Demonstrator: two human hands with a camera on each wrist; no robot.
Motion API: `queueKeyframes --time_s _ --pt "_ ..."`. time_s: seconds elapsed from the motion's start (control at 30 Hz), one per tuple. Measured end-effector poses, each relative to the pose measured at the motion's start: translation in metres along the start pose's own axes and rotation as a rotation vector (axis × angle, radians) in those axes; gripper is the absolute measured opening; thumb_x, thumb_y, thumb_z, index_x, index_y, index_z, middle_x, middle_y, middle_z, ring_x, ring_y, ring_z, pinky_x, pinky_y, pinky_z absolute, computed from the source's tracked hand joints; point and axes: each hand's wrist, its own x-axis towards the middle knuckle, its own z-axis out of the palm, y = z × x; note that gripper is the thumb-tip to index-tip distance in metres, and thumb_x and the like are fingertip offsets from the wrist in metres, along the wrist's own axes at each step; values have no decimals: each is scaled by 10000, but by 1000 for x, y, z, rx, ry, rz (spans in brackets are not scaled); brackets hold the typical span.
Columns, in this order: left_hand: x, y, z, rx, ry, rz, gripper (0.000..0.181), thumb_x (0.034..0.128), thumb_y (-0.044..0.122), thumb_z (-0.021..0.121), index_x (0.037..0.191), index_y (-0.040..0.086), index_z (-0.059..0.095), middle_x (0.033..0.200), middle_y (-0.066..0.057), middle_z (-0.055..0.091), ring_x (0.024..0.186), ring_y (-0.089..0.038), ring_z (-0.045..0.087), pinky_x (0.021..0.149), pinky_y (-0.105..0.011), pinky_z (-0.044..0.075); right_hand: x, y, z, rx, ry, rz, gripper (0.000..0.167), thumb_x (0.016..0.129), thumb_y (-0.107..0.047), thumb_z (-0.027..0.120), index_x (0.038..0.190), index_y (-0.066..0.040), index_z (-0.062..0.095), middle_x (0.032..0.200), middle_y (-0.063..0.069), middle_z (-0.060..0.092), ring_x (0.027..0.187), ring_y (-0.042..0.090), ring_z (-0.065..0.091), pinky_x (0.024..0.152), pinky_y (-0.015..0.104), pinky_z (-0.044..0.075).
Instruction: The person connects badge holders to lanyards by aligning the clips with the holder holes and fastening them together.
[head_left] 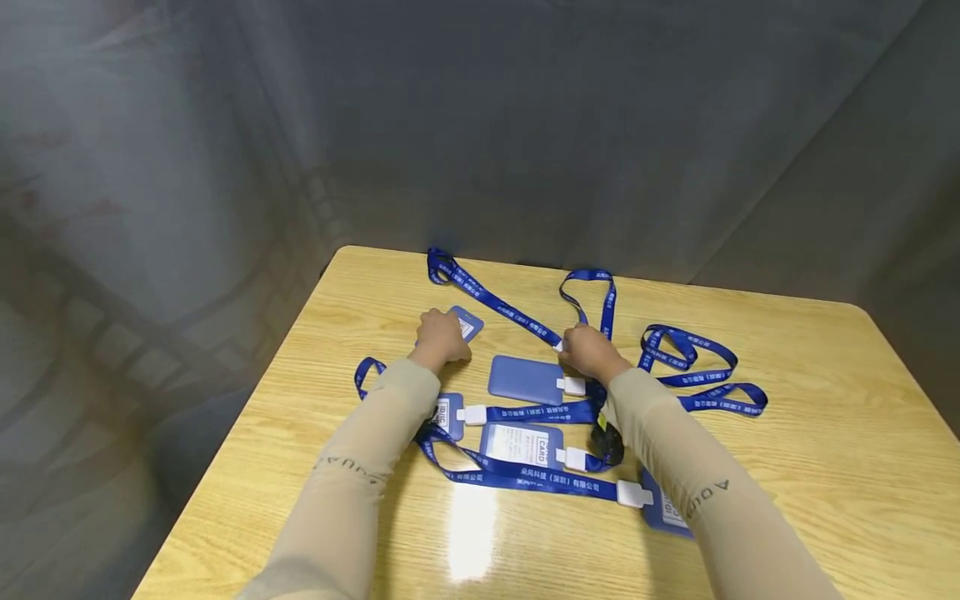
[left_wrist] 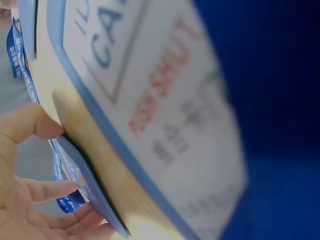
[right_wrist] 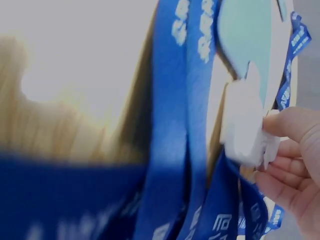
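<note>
My left hand [head_left: 441, 337] holds a blue badge holder [head_left: 468, 322] by its edges, thumb on one side and fingers on the other, at the table's left. My right hand [head_left: 592, 352] pinches a small white clip [right_wrist: 272, 145] between thumb and fingers. From that clip a blue printed lanyard [head_left: 495, 304] runs to the back left. Just below the hands lies a plain blue badge holder [head_left: 525, 381], its own white clip [head_left: 573, 386] close under my right hand. Nearer to me is a badge holder with a white card [head_left: 517, 443].
Another badge holder [head_left: 450, 414] lies partly under my left forearm. One more [head_left: 663, 508] is partly covered by my right forearm. Looped lanyards [head_left: 697, 379] lie to the right, and one strap [head_left: 525, 475] crosses in front. A dark curtain [head_left: 525, 125] hangs behind the wooden table [head_left: 810, 417].
</note>
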Motion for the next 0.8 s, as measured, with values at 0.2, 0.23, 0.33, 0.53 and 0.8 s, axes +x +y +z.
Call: queueKeyframes --time_s 0.2,0.23,0.33,0.53,0.8 --pt "4 1 -1 26 -38 -43 848 554 350 697 1228 -37 359 1071 -219 388 1001 -329 352 787 -397 387 -1 -1 -1 88 -12 21 207 757 -162 599 610 -57 498 560 19 449 500 152 394 473 266 335" --pt "4 0 -1 29 -45 -48 866 551 360 701 1235 -39 349 1077 -215 381 1003 -324 346 793 -393 378 -2 -1 -1 111 -21 31 220 757 -164 601 598 -64 487 542 9 433 484 141 383 458 253 321" --pt "3 0 -2 24 -62 -52 880 544 381 707 1231 -41 354 1080 -201 371 1000 -311 334 801 -389 361 -5 -2 -2 163 -34 65 267 740 -151 606 542 -91 438 484 -21 365 432 109 333 418 221 277" --pt "1 -2 -4 -15 -61 -34 849 551 364 706 1197 -70 367 1079 -205 369 1011 -312 323 829 -402 343 -11 -1 -3 204 -10 100 322 701 -141 629 479 -120 397 433 -53 301 393 80 273 398 200 240" --pt "2 -12 -5 -37 -68 -28 829 537 382 717 1152 -71 393 1061 -194 362 999 -304 326 806 -401 352 -10 3 -2 360 4 170 196 698 -150 647 595 -27 534 513 10 489 460 122 415 431 230 360"
